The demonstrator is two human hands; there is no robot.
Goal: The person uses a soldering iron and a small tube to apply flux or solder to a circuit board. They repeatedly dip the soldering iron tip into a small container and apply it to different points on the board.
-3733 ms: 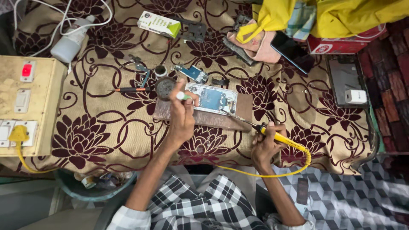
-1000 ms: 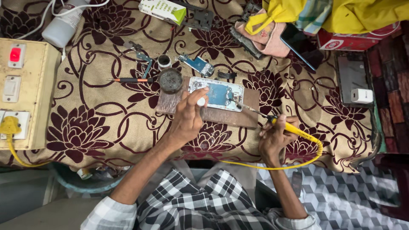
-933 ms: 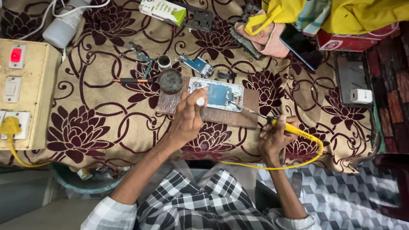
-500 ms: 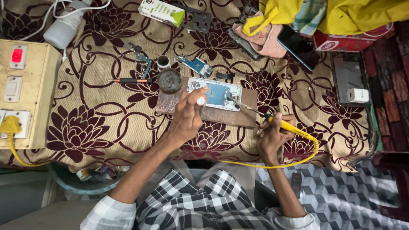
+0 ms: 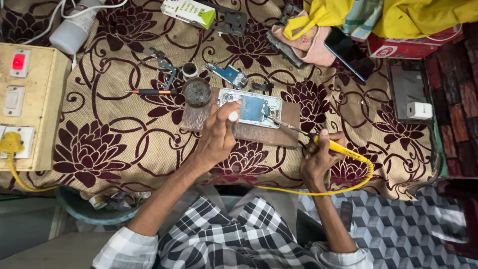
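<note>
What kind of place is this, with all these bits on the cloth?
Probably a small phone repair bench: the right hand holds a yellow soldering iron to an opened phone that the left hand steadies, and loose phone parts lie nearby.

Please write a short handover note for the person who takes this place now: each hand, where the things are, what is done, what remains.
Left hand: presses down on the opened phone, which lies on a wooden board on the flowered cloth.
Right hand: holds the yellow soldering iron; its tip is at the right part of the phone's inside.
Nearby: round tin on the board's left end, small screwdriver to its left.
Done: the back is off and the inside is exposed.
Left: the iron is still at the phone; the phone is not closed.
</note>
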